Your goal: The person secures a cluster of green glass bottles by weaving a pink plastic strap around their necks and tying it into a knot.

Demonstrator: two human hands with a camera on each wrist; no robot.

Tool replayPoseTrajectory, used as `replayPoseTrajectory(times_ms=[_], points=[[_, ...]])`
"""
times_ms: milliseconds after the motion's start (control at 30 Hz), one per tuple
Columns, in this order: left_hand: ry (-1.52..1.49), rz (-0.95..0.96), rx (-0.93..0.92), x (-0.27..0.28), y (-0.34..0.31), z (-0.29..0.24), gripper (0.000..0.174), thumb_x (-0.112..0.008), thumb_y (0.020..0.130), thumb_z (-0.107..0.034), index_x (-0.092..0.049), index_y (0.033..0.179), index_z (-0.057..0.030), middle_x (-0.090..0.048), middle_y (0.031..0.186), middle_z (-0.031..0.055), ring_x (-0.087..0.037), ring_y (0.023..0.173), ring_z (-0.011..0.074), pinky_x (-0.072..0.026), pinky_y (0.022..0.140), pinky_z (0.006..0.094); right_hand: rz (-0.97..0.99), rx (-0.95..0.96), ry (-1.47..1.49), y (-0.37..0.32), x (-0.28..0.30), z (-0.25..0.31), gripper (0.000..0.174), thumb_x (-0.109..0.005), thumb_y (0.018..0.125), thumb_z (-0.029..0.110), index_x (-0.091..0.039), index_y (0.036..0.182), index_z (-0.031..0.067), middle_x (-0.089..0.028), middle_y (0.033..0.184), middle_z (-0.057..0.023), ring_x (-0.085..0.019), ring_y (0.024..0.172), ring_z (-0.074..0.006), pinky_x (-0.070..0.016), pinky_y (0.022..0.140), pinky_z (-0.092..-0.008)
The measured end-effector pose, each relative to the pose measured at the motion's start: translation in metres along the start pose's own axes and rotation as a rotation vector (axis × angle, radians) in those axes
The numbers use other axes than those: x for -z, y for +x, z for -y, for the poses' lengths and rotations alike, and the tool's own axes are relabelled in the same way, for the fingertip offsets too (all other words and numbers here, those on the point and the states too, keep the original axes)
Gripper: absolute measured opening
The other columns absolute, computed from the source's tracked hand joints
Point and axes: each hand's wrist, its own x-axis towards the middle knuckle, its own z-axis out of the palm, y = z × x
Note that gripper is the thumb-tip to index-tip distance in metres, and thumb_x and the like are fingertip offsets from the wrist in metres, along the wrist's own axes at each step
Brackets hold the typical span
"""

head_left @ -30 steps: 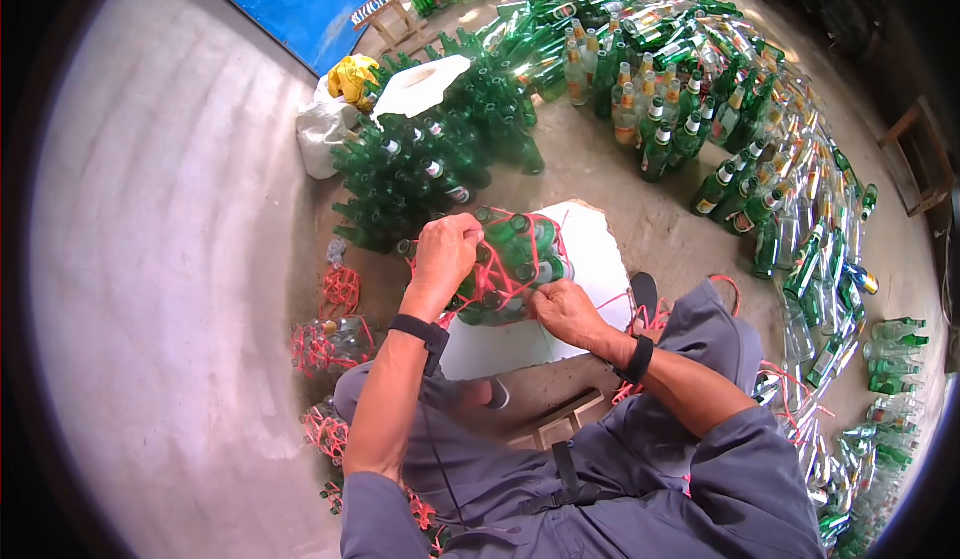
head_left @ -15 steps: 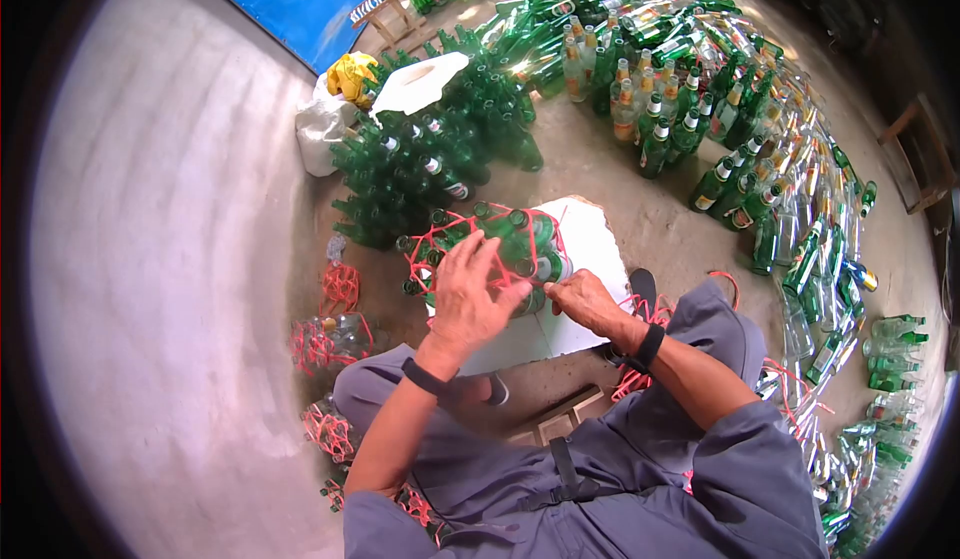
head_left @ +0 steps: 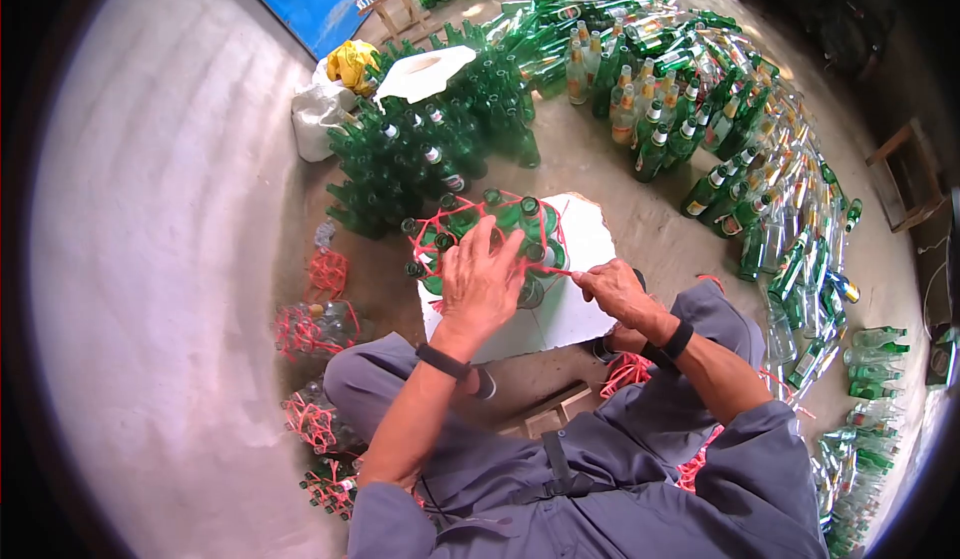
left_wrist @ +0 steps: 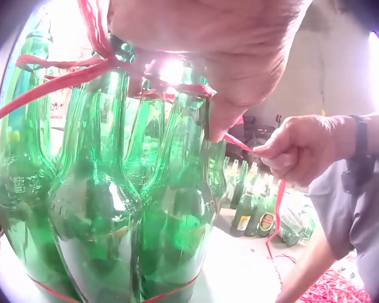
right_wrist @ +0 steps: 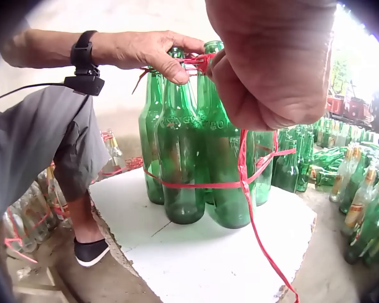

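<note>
A bundle of green glass bottles (right_wrist: 180, 139) stands upright on a white board (right_wrist: 145, 246), bound low down by red twine (right_wrist: 196, 185). More red twine laces between the necks. My left hand (head_left: 480, 284) lies over the bottle tops; in the right wrist view its thumb and fingers hold a neck between them. To the right of the bundle, my right hand (head_left: 620, 294) pinches the twine, a strand of which runs taut from the necks in the left wrist view. A loose length hangs below my right hand.
Dense groups of upright green bottles (head_left: 380, 169) stand beyond the board. A long heap of bottles (head_left: 790, 169) curves along the right. Several twine-tied bundles (head_left: 315, 329) sit by the wall at left. Red twine (head_left: 628, 371) lies near my feet, beside a low wooden stool (head_left: 550, 414).
My left hand has come from the far left side of the bundle onto the necks nearer its middle. My right hand has drawn away to the right, stretching the twine.
</note>
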Motion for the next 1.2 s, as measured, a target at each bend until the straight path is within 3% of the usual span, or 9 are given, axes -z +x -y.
replayPoseTrajectory(times_ms=[133,167,267,500,600,667,767,967,1200], points=[[-0.014,-0.028,0.003,-0.002,-0.003,0.000,0.059,-0.081,0.075,-0.021,-0.065,0.132,-0.0182,-0.046,0.147,0.0173,-0.047,0.133,0.0348,-0.0389,0.103,0.0493,-0.005,-0.065,0.058,-0.005,0.000,0.000,0.054,-0.053,0.101,0.038,-0.070,0.070,-0.0017,-0.065,0.063,-0.0137,-0.061,0.057,-0.0231,-0.0527,0.062,-0.0364],[-0.022,-0.049,-0.002,-0.002,-0.004,0.000,0.053,-0.080,0.076,-0.020,-0.068,0.128,-0.0178,-0.046,0.147,0.0176,-0.047,0.133,0.0348,-0.0394,0.103,0.0497,0.006,-0.128,0.117,-0.004,-0.005,-0.005,0.053,-0.056,0.102,0.040,-0.068,0.072,-0.0016,-0.054,0.054,-0.0065,-0.050,0.047,-0.0141,-0.0438,0.049,-0.0343],[-0.061,-0.051,0.004,-0.001,-0.004,0.001,0.052,-0.080,0.076,-0.020,-0.069,0.126,-0.0170,-0.045,0.147,0.0181,-0.047,0.134,0.0350,-0.0392,0.104,0.0508,-0.014,-0.010,0.014,-0.010,-0.009,-0.004,0.055,-0.055,0.099,0.043,-0.071,0.070,-0.0017,-0.059,0.056,-0.0126,-0.058,0.056,-0.0219,-0.0493,0.060,-0.0412],[-0.074,-0.070,0.028,-0.003,-0.008,-0.002,0.053,-0.078,0.078,-0.015,-0.064,0.129,-0.0137,-0.044,0.145,0.0163,-0.044,0.136,0.0339,-0.0381,0.106,0.0530,-0.052,-0.094,0.017,-0.031,0.003,0.020,0.050,-0.057,0.097,0.039,-0.071,0.073,-0.0030,-0.057,0.057,-0.0125,-0.052,0.056,-0.0211,-0.0462,0.060,-0.0423],[-0.079,-0.100,0.018,-0.007,-0.008,0.000,0.054,-0.077,0.078,-0.014,-0.061,0.129,-0.0099,-0.045,0.144,0.0163,-0.045,0.135,0.0335,-0.0384,0.104,0.0516,-0.090,-0.077,-0.020,-0.038,-0.001,0.032,0.047,-0.057,0.098,0.037,-0.069,0.072,-0.0008,-0.058,0.057,-0.0142,-0.057,0.056,-0.0277,-0.0480,0.061,-0.0452],[-0.081,-0.101,0.026,-0.008,-0.007,0.001,0.057,-0.078,0.077,-0.014,-0.058,0.130,-0.0077,-0.045,0.144,0.0164,-0.045,0.135,0.0334,-0.0385,0.103,0.0505,-0.169,0.238,-0.317,-0.047,0.001,0.044,0.040,-0.057,0.100,0.032,-0.066,0.075,0.0022,-0.062,0.061,-0.0162,-0.063,0.062,-0.0368,-0.0504,0.062,-0.0471],[-0.081,-0.086,0.032,-0.007,-0.007,0.000,0.063,-0.078,0.075,-0.013,-0.054,0.133,-0.0040,-0.045,0.143,0.0167,-0.046,0.134,0.0333,-0.0387,0.101,0.0487,-0.144,0.289,-0.549,-0.052,0.001,0.056,0.032,-0.057,0.100,0.026,-0.062,0.078,0.0043,-0.065,0.068,-0.0164,-0.064,0.067,-0.0411,-0.0515,0.060,-0.0477],[-0.071,-0.041,0.037,-0.008,-0.005,0.000,0.071,-0.079,0.073,-0.012,-0.050,0.136,-0.0028,-0.045,0.142,0.0180,-0.046,0.134,0.0334,-0.0382,0.101,0.0483,-0.216,0.537,-0.743,-0.033,0.032,0.075,0.025,-0.059,0.097,0.021,-0.062,0.077,0.0062,-0.063,0.065,-0.0168,-0.062,0.056,-0.0379,-0.0469,0.048,-0.0473],[0.008,0.008,0.066,-0.009,-0.003,-0.002,0.076,-0.083,0.073,-0.020,-0.050,0.141,-0.0076,-0.042,0.147,0.0154,-0.045,0.134,0.0313,-0.0372,0.104,0.0467,-0.122,0.572,-0.790,-0.032,0.044,0.083,0.028,-0.061,0.096,0.022,-0.060,0.072,0.0068,-0.061,0.061,-0.0147,-0.060,0.052,-0.0373,-0.0453,0.045,-0.0463]])
